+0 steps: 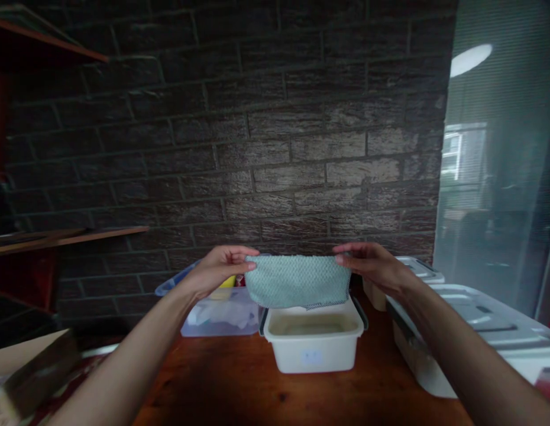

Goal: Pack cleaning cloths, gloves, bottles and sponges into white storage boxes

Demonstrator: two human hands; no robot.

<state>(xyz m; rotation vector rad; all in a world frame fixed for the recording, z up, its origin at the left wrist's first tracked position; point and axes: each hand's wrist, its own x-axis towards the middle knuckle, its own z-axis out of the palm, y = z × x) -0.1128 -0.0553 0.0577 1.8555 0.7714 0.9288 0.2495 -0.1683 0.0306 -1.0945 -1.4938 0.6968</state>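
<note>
A pale green textured cloth (298, 280) hangs stretched between my two hands, above the back part of a white plastic box (317, 353). My left hand (226, 265) pinches the cloth's upper left corner between thumb and fingers. At the upper right corner, my right hand (368, 263) grips it the same way. The cloth droops along its lower edge and hides part of the box's far side. The box is uncovered, with dark handles at its sides and a small label on its front.
To the left stands a translucent bin (222, 316) holding whitish and yellow things. Lidded white boxes (474, 313) sit at the right. An open cardboard box (39, 367) is at the lower left, below a wooden shelf (80, 236). A brick wall (275, 148) rises behind the wooden table (230, 384).
</note>
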